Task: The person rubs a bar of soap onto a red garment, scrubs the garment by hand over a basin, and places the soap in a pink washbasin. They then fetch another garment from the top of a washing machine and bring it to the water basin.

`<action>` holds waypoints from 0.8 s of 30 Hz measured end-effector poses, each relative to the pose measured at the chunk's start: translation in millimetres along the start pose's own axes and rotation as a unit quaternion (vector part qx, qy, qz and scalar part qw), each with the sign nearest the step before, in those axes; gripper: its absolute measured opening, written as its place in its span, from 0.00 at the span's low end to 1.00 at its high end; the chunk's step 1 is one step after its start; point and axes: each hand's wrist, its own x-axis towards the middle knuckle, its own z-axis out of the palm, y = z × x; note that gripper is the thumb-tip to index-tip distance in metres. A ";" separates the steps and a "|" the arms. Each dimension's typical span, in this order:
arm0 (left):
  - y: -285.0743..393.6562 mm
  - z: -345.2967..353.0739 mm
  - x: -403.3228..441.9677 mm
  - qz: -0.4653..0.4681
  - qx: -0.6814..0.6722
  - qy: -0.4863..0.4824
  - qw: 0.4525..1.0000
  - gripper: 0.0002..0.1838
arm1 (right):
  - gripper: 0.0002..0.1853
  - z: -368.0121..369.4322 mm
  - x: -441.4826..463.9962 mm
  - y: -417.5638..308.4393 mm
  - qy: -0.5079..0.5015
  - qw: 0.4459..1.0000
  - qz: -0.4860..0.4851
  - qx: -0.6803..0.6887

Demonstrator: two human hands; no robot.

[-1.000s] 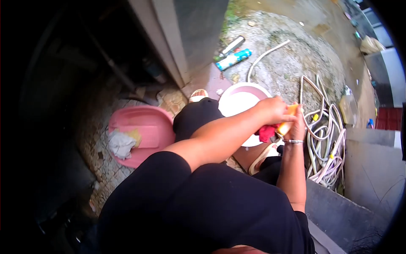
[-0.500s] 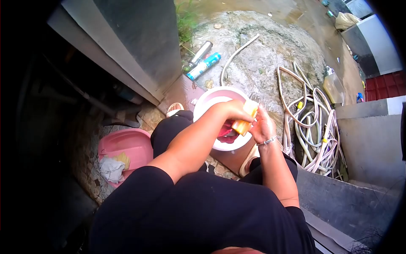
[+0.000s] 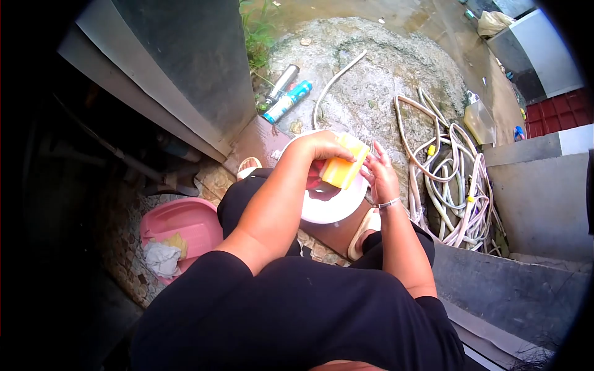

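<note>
My left hand (image 3: 329, 147) grips a glossy yellow bar of soap (image 3: 341, 176) over a white basin (image 3: 334, 213). Close beside the bar's right side is my right hand (image 3: 382, 176), its fingers apart and holding nothing; I cannot tell whether its fingertips touch the bar. Dark red cloth (image 3: 315, 176) lies in the basin, partly hidden by the bar and my left hand. The basin stands on the ground between my feet.
A pink tub (image 3: 207, 229) with white and yellowish cloths stands at the left. Ahead lie a blue spray can (image 3: 288, 102) and a silver flask (image 3: 284, 80). A tangled pale hose (image 3: 455, 179) lies at the right, beside a low wall (image 3: 538, 204).
The yellow bar has turned in my left hand, so more of its broad face shows. The whole view has shifted slightly.
</note>
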 end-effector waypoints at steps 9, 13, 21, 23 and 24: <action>1.5 4.2 7.5 0.011 -0.028 -0.031 0.999 0.28 | 0.26 15.8 11.3 32.0 -0.202 0.962 -0.069 -0.170; -3.1 8.8 13.8 0.004 -0.004 -0.043 0.999 0.25 | 0.22 -2.4 19.0 57.5 -0.153 0.983 -0.017 -0.100; 23.2 -1.2 -22.8 0.074 0.040 0.038 0.996 0.32 | 0.20 -3.2 8.0 44.1 -0.083 0.979 -0.065 0.175; 5.0 -8.4 -10.9 0.141 0.106 0.045 0.983 0.33 | 0.23 -24.2 17.4 59.5 -0.108 0.972 -0.078 0.195; 4.8 -12.9 -12.7 0.127 0.114 0.059 0.984 0.33 | 0.23 -28.9 23.5 62.9 -0.088 0.976 -0.074 0.184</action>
